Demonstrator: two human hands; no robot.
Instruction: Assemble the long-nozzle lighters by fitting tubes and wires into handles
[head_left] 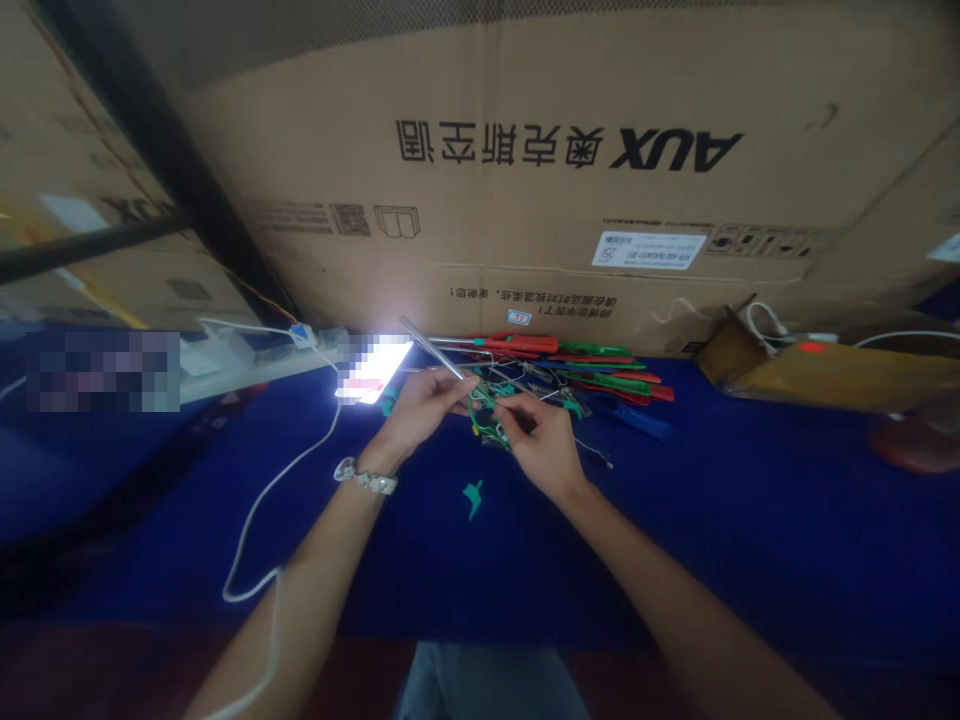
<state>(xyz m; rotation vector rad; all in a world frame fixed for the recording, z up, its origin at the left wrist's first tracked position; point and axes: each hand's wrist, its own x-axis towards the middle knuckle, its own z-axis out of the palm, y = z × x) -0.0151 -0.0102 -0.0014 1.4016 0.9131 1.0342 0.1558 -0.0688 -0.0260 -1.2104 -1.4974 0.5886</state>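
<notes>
Now your left hand pinches a metal tube between thumb and fingers, far end slanting toward the cardboard. Your right hand's fingertips curl in at the tube's near end; can't tell what they grip. A bright screen sits tight on your left. Blue cloth runs wide rightward and to the near edge, one green piece between your forearms.
</notes>
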